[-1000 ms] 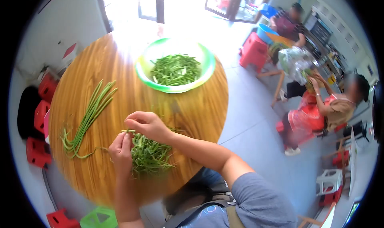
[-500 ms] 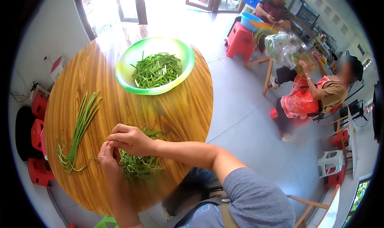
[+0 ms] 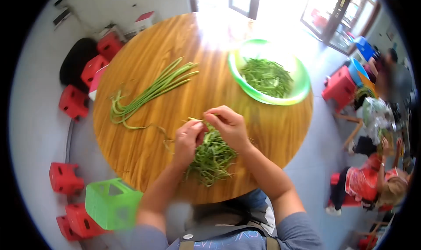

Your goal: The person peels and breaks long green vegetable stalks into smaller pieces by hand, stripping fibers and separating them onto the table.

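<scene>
My left hand (image 3: 187, 140) and my right hand (image 3: 229, 126) meet fingertip to fingertip over the near part of the round table. Between them they pinch a thin green stem (image 3: 194, 119), of which only a short pale bit shows. Right below the hands lies a loose heap of stringy green trimmings (image 3: 214, 160). A bundle of long green stems (image 3: 160, 85) rests to the left, with one curly strand trailing toward my left hand. Short cut green pieces (image 3: 267, 77) fill part of the green-and-white bowl (image 3: 301, 90) at the far right.
The round wooden table (image 3: 140, 149) has red stools (image 3: 73, 101) and a green stool (image 3: 112, 204) around its left side. To the right, two people sit at another table, one in a red apron (image 3: 364, 182). Glass doors stand at the back.
My view has swung left, so the table and bowl appear further right. My hands stay close together over the heap, now with a pale stem bit showing at the fingertips.
</scene>
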`<state>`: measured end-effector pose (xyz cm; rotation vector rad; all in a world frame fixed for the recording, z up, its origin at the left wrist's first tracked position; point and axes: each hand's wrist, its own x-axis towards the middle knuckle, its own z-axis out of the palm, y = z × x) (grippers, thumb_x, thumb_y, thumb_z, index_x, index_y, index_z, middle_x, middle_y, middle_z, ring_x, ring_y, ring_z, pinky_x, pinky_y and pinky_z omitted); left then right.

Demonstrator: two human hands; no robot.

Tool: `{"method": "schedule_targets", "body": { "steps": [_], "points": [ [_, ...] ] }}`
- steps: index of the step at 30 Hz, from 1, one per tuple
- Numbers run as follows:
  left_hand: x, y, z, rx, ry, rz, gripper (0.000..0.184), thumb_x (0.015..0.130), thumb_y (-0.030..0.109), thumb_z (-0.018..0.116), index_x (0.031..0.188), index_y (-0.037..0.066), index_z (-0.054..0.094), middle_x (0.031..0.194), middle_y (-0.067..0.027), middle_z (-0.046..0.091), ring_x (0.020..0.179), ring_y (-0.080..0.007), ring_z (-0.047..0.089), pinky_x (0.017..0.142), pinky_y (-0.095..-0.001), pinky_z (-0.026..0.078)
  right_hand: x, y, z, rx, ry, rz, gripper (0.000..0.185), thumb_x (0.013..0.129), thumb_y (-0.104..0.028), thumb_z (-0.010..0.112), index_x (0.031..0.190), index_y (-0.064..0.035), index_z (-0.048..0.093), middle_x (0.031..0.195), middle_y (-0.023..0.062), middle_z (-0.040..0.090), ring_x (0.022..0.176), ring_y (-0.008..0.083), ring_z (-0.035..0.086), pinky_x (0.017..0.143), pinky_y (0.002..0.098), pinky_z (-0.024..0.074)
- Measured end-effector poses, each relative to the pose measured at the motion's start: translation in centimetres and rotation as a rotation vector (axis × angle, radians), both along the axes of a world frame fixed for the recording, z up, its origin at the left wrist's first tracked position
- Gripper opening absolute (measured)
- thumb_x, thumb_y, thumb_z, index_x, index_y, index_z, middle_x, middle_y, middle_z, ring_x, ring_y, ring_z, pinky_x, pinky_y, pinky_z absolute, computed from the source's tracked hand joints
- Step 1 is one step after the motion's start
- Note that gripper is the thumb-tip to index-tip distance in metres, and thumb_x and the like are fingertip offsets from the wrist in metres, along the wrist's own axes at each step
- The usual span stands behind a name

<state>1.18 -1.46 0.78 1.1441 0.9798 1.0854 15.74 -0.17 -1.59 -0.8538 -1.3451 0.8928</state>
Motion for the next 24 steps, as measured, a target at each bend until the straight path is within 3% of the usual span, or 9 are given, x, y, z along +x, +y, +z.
{"method": "schedule_targets", "body": {
  "steps": [4, 6, 7, 10, 11, 14, 18, 21, 24],
  "points": [
    [0.2, -0.6, 1.4, -0.081, -0.054, 0.103, 0.019, 0.088, 0.014, 0.047, 0.079, 0.002, 0.059, 0.059, 0.0041, 0.043, 0.051, -0.0031, 0.035, 0.046, -0.0182, 0.026, -0.2, -0.9, 1.7, -0.088, 0.043, 0.106, 0.012, 0.088, -0.004, 0.057, 0.093, 0.0032, 0.064, 0.084, 0.004, 0.059, 0.077, 0.0093, 0.055, 0.067, 0.0212, 0.0441],
    [-0.4, 0.0, 0.3, 0.145, 0.078, 0.057, 0.018, 0.088, 0.013, 0.047, 0.079, 0.002, 0.059, 0.059, 0.0038, 0.044, 0.052, -0.0032, 0.035, 0.046, -0.0181, 0.027, -0.3, -1.3, 2.4, -0.133, 0.125, 0.192, 0.013, 0.089, -0.005, 0.054, 0.093, 0.0037, 0.064, 0.083, 0.0042, 0.059, 0.076, 0.0094, 0.055, 0.066, 0.0213, 0.0432],
    [-0.7, 0.0, -0.2, 0.187, 0.072, 0.037, 0.018, 0.087, 0.013, 0.047, 0.079, 0.002, 0.059, 0.06, 0.0035, 0.044, 0.052, -0.0034, 0.036, 0.047, -0.0182, 0.027, -0.2, -1.1, 2.1, -0.187, 0.193, 0.277, 0.019, 0.093, -0.011, 0.049, 0.096, 0.0032, 0.062, 0.083, 0.0052, 0.059, 0.075, 0.0103, 0.055, 0.066, 0.0233, 0.0443],
    [-1.1, -0.7, 0.4, 0.186, -0.102, -0.021, 0.018, 0.086, 0.011, 0.046, 0.079, 0.001, 0.06, 0.061, 0.0023, 0.046, 0.054, -0.0039, 0.038, 0.048, -0.0185, 0.029, -0.6, -0.5, 0.7, -0.455, 0.676, 0.589, 0.021, 0.094, -0.015, 0.05, 0.096, 0.0019, 0.062, 0.08, 0.003, 0.058, 0.074, 0.0099, 0.053, 0.072, 0.024, 0.0468],
    [-1.2, -0.8, 0.2, 0.377, 0.052, -0.009, 0.016, 0.085, 0.007, 0.048, 0.08, -0.001, 0.06, 0.063, 0.0005, 0.05, 0.057, -0.0046, 0.043, 0.049, -0.0196, 0.033, -0.6, -0.6, 0.5, -0.47, 0.724, 0.648, 0.021, 0.094, -0.017, 0.048, 0.098, 0.0006, 0.06, 0.078, 0.0036, 0.058, 0.074, 0.0107, 0.054, 0.074, 0.0272, 0.0484],
    [-1.3, -1.7, 2.2, 0.29, 0.041, -0.019, 0.013, 0.083, 0.002, 0.049, 0.081, -0.003, 0.06, 0.066, -0.0007, 0.053, 0.06, -0.0057, 0.047, 0.051, -0.0214, 0.038, -0.7, -0.8, 0.9, -0.543, 0.774, 0.693, 0.019, 0.094, -0.017, 0.05, 0.097, -0.0001, 0.059, 0.079, 0.0037, 0.059, 0.073, 0.011, 0.056, 0.073, 0.0272, 0.0481],
    [-0.7, -1.2, 0.3, 0.68, 0.242, 0.038, 0.009, 0.08, -0.001, 0.052, 0.082, -0.004, 0.06, 0.068, -0.0077, 0.056, 0.056, -0.0143, 0.051, 0.051, -0.0261, 0.042, -0.9, -0.6, -0.2, -0.605, 0.833, 0.753, 0.019, 0.092, -0.019, 0.052, 0.097, -0.0014, 0.058, 0.082, 0.0035, 0.06, 0.072, 0.0109, 0.057, 0.07, 0.0251, 0.0479],
    [-0.3, -1.1, 0.7, 0.683, 0.262, 0.042, 0.008, 0.078, 0.0, 0.054, 0.084, -0.003, 0.06, 0.068, -0.0104, 0.056, 0.056, -0.0184, 0.055, 0.052, -0.0294, 0.044, -0.6, 0.0, -0.6, -0.614, 0.828, 0.744, 0.02, 0.092, -0.02, 0.053, 0.098, -0.002, 0.058, 0.085, 0.0026, 0.061, 0.073, 0.0092, 0.057, 0.069, 0.0241, 0.0478],
    [-0.1, -0.8, 0.5, 0.677, 0.316, 0.07, 0.008, 0.079, 0.003, 0.055, 0.084, -0.002, 0.06, 0.068, -0.0122, 0.056, 0.058, -0.024, 0.057, 0.053, -0.0335, 0.045, -0.8, -0.2, 1.0, -0.645, 0.751, 0.536, 0.02, 0.092, -0.019, 0.053, 0.101, -0.0019, 0.058, 0.086, 0.0024, 0.061, 0.073, 0.0085, 0.057, 0.068, 0.0236, 0.0479]
  ]
}}
